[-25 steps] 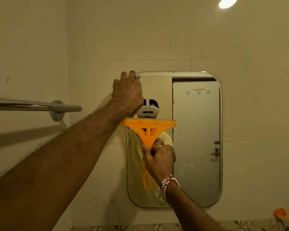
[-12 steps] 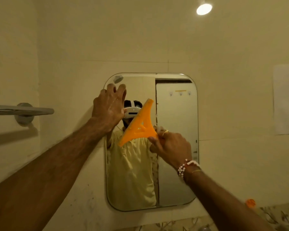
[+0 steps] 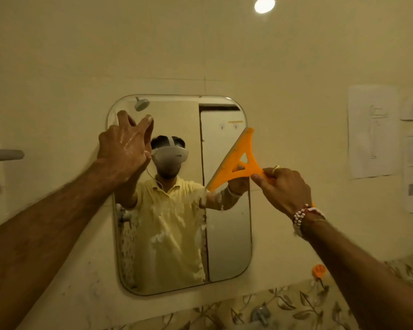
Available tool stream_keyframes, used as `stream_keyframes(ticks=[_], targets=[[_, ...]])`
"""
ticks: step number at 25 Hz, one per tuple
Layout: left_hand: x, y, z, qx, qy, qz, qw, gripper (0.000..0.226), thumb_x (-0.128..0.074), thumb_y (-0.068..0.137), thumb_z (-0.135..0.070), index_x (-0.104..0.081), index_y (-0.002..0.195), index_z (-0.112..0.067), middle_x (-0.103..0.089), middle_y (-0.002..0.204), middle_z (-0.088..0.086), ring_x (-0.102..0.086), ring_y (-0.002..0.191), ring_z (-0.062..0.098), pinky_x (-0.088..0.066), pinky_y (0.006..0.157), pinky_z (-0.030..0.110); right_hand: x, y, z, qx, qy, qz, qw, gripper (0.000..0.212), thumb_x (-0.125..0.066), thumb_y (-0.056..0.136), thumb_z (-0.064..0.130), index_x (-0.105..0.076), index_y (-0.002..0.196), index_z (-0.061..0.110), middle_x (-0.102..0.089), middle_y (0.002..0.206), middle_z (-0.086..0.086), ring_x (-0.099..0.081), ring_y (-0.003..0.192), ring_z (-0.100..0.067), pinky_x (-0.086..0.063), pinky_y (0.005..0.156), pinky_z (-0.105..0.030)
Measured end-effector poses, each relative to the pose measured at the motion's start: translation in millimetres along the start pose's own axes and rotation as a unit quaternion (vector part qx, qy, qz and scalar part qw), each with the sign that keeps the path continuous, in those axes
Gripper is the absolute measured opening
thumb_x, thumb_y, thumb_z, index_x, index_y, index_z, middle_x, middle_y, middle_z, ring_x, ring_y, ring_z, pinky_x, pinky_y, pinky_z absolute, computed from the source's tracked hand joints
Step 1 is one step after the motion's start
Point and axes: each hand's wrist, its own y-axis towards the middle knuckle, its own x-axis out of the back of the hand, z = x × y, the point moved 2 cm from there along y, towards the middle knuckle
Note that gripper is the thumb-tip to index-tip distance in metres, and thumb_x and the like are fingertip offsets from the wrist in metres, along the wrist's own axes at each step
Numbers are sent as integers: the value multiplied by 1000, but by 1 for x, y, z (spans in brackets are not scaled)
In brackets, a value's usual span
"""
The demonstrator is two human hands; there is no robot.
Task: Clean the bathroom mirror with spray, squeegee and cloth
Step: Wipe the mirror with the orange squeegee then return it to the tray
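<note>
Orange squeegee (image 3: 236, 160) in right hand (image 3: 283, 188)

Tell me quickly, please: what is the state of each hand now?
Left hand: open, fingers spread, holding nothing, at the mirror's upper left edge.
Right hand: closed on the orange squeegee's handle.

Your orange squeegee (image 3: 236, 163) looks like matt moulded plastic. The mirror (image 3: 227, 234) is glossy glass, smeared with white foam low on its left. Your left hand (image 3: 124, 144) glistens wet. Matt paper sheets (image 3: 371, 129) hang on the smooth wall.
</note>
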Motion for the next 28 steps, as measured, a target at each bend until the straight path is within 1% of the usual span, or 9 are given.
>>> stream_keyframes(ticks=[3,7,10,13,15,18,22,26,28], targets=[[0,2,-2,-6,2,7,1000,90,-79,81,-36,-24,152,-31,-35,132,20,-60,96,37,-52,72,43,-18,-21,-8,-46,66,12,997,50,-50,93,65,-76,110,25,-65,76,8,-59,71,-15,-46,63,-28],[-2,5,2,-11,10,8,1000,91,-79,80,-39,-24,151,-31,-37,131,21,-55,107,40,-54,77,48,-53,-63,-10,-131,202,7,971,42,-56,95,56,-79,95,20,-65,66,10,-60,63,-10,-40,60,-25],[-3,7,4,-15,4,2,1000,93,-82,78,-38,-25,151,-31,-36,133,21,-47,117,39,-54,82,49,-70,-81,10,-187,293,16,938,45,-55,97,51,-74,75,17,-62,58,5,-58,55,-16,-49,58,-37],[-5,7,6,-17,-13,1,1000,93,-82,78,-36,-25,152,-30,-34,136,20,-46,119,39,-54,83,48,-87,-92,42,-233,350,45,906,58,-50,101,48,-68,68,3,-70,65,-17,-65,59,-32,-57,64,-49],[-6,6,8,-18,-25,-3,1000,92,-81,79,-34,-25,152,-31,-33,138,19,-45,120,39,-54,83,47,-98,-101,65,-263,405,54,874,61,-47,103,48,-63,63,5,-70,60,-15,-65,50,-24,-55,54,-42],[-7,5,10,-19,-42,-6,999,89,-79,82,-31,-25,153,-32,-30,142,18,-42,123,38,-53,84,44,-112,-113,100,-288,464,61,835,57,-44,105,46,-64,66,9,-71,54,-8,-64,43,-15,-49,43,-26],[-8,6,10,-19,-46,8,999,90,-78,84,-27,-23,154,-35,-25,148,16,-40,123,36,-52,84,39,-128,-132,153,-251,486,106,830,55,-45,105,41,-67,67,8,-73,58,-8,-68,47,-16,-52,43,-27],[-8,6,11,-19,-37,12,999,88,-74,87,-23,-19,155,-36,-20,154,15,-39,125,36,-51,83,36,-153,-156,214,-190,457,162,854,57,-46,104,44,-70,76,1,-74,67,-14,-72,61,-33,-61,61,-48],[-9,6,11,-19,-34,9,999,88,-72,89,-22,-17,156,-36,-19,154,15,-37,128,36,-51,86,37,-162,-165,236,-173,443,165,864,56,-47,103,45,-64,62,11,-72,61,-7,-70,59,-26,-60,64,-48]])
